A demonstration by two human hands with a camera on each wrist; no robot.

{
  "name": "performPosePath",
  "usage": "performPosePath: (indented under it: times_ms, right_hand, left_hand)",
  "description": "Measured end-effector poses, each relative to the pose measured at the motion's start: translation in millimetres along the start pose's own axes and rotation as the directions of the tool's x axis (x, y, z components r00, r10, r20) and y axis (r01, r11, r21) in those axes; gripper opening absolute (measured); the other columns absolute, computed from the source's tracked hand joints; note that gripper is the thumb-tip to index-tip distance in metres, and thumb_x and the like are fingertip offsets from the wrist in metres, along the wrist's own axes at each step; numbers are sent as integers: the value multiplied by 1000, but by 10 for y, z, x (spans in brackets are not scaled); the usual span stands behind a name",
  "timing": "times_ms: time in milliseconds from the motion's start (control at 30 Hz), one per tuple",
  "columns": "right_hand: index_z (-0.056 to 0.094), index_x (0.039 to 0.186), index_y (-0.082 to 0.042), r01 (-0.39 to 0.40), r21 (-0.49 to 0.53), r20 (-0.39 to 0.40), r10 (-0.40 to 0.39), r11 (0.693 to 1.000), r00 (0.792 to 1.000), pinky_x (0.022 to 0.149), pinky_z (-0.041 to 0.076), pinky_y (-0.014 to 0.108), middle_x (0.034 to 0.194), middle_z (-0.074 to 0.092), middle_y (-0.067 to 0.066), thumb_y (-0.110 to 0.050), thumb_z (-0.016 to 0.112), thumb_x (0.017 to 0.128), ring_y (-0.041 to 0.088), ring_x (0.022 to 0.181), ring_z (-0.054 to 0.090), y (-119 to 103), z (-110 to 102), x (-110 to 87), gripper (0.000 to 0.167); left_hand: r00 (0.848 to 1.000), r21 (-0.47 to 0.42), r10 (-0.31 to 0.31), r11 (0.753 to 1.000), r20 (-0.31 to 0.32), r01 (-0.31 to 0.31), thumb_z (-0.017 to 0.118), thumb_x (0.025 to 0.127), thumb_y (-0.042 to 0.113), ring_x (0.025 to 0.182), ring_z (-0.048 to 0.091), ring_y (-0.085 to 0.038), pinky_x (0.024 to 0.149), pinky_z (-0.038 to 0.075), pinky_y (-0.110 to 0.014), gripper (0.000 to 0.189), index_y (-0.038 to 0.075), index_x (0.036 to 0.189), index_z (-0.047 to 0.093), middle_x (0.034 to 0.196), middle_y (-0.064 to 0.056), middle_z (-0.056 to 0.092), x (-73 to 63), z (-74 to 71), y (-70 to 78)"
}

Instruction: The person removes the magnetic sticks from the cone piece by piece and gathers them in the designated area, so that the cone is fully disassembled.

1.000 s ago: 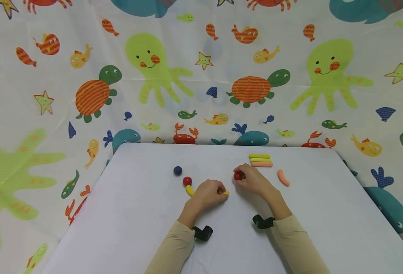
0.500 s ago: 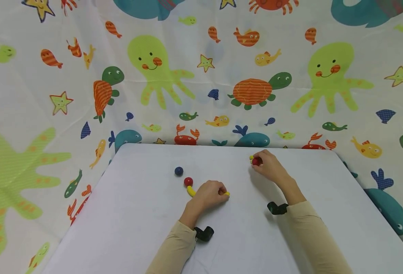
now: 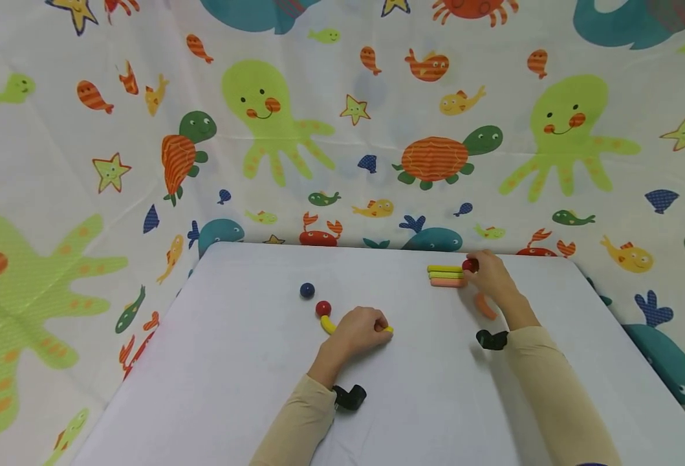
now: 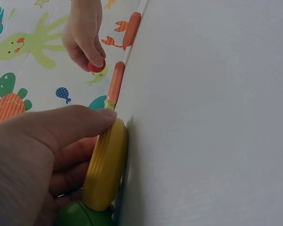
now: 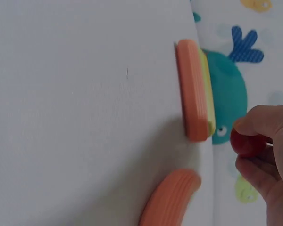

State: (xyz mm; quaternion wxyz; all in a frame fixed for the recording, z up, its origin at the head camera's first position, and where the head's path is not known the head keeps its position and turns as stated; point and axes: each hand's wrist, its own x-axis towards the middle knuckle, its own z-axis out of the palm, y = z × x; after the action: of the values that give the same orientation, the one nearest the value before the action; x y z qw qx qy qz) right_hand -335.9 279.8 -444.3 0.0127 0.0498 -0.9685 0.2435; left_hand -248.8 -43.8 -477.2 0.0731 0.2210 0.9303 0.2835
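Observation:
In the head view my right hand (image 3: 493,278) pinches a small red ball (image 3: 469,265) above the far right of the table, by the right end of several short sticks. The right wrist view shows this red ball (image 5: 247,143) between thumb and fingers. My left hand (image 3: 354,333) rests over a curved yellow piece (image 3: 327,324), both ends of which peek out. Up close, the left thumb lies on the ridged yellow piece (image 4: 106,165) with fingers behind it. A green rounded piece (image 4: 82,214) sits below it, hidden in the head view.
Yellow and salmon sticks (image 3: 448,283) lie stacked side by side near the back edge. A curved salmon piece (image 3: 484,307) is just in front. Left of centre are a dark blue ball (image 3: 307,290) and another red ball (image 3: 323,309). A sea-animal cloth (image 3: 342,149) hangs behind the table.
My right hand has carried the red ball to the right and toward the back edge, passing over the sticks. My left hand stays at the yellow piece.

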Motion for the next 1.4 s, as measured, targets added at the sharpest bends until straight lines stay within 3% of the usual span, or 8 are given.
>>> performPosePath:
  times_ms: [333, 500, 733, 1400]
  right_hand:
    - [50, 134, 12, -114, -16, 32, 114, 993, 993, 101, 48, 59, 128, 50, 34, -15, 62, 95, 47, 113, 49, 323, -16, -25, 49]
    - [46, 137, 12, -144, -3, 55, 144, 990, 988, 103, 46, 60, 131, 49, 35, -15, 61, 97, 47, 115, 48, 380, -14, -29, 51]
    - [40, 142, 9, -231, 28, 127, 226, 973, 966, 106, 45, 60, 136, 47, 34, -17, 59, 99, 47, 119, 47, 387, -2, -40, 54]
    - [36, 144, 9, -226, 48, 133, 218, 973, 967, 105, 45, 61, 138, 45, 35, -17, 62, 97, 49, 122, 46, 413, 81, 13, 60]
  left_hand:
    - [1000, -2, 0, 1000, 23, 0, 71, 90, 29, 72, 53, -6, 68, 45, -18, 18, 13, 97, 75, 77, 8, 62, -2, 27, 16]
    - [1000, 5, -1, 1000, 18, 1, 71, 90, 30, 72, 53, -7, 68, 45, -18, 18, 13, 98, 74, 77, 7, 62, 13, 14, 29]
    - [1000, 9, 3, 1000, 24, -4, 71, 90, 30, 72, 54, -7, 68, 46, -19, 19, 13, 97, 75, 77, 8, 62, 27, 20, 28]
    - [1000, 24, 4, 1000, 14, -4, 70, 90, 30, 71, 54, -6, 69, 46, -18, 18, 13, 97, 75, 77, 8, 63, 34, 22, -15]
